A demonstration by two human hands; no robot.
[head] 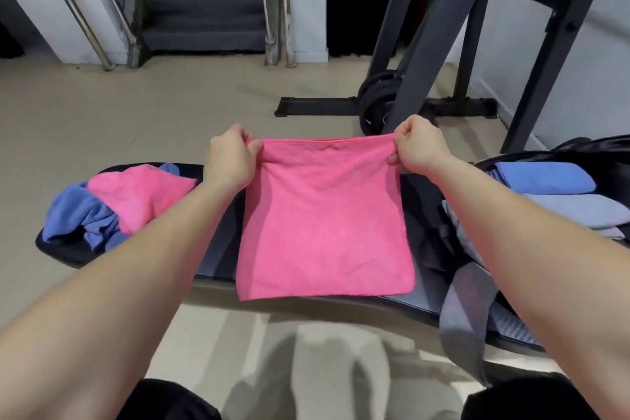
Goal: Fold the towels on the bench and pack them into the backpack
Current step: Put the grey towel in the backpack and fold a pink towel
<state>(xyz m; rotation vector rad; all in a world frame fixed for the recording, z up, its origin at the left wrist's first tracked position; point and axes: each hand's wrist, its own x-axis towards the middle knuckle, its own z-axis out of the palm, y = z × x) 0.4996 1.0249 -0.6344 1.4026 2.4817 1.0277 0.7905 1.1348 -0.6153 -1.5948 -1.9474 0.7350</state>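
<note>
Above the tabletop [218,259] middle, left hand [231,153] and right hand [417,147] each pinched a top corner of the pink towel [324,222], which hung flat. Folding step; next move likely halving it, then into the backpack [596,143] at the right end.

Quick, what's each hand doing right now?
Left hand: pinching one top corner of the pink towel.
Right hand: pinching the other top corner.

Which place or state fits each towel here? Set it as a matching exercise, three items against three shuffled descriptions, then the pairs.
Things: 1. held pink towel; 2. crumpled towel pile; 3. folded blue towel.
States: A. inside the backpack; B. pinched at its top corners by left hand and right hand; C. unfolded on the bench.
Pairs: 1-B; 2-C; 3-A.
</note>
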